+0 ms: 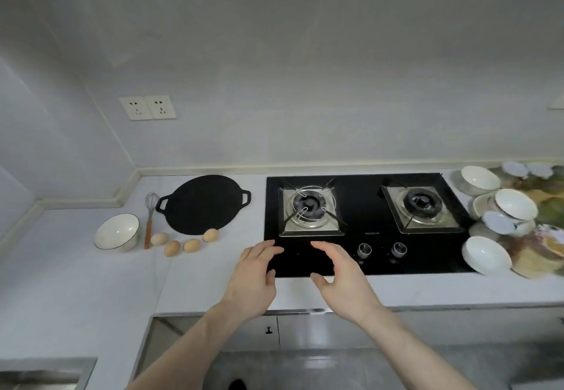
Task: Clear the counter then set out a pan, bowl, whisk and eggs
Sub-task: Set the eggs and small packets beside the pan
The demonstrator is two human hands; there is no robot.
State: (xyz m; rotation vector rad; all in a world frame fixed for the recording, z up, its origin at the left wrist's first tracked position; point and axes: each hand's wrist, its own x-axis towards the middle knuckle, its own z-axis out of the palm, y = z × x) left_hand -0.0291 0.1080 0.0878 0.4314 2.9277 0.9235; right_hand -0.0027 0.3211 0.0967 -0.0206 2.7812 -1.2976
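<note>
A flat black pan [202, 203] with two side handles lies on the white counter left of the stove. To its left a whisk [150, 218] with an orange handle lies lengthwise, and beside that stands a white bowl [116, 232] with a dark rim. Several brown eggs [191, 245] rest in a row in front of the pan. My left hand [254, 279] and my right hand [338, 276] hover over the stove's front left edge, fingers spread and holding nothing, both well to the right of the eggs.
A black two-burner gas stove [360, 264] with two knobs [364, 250] fills the middle. Several white bowls [485, 254] and plates are piled on a patterned surface at the far right. Two wall sockets [148, 107] sit above the pan. A sink edge [48, 371] shows bottom left.
</note>
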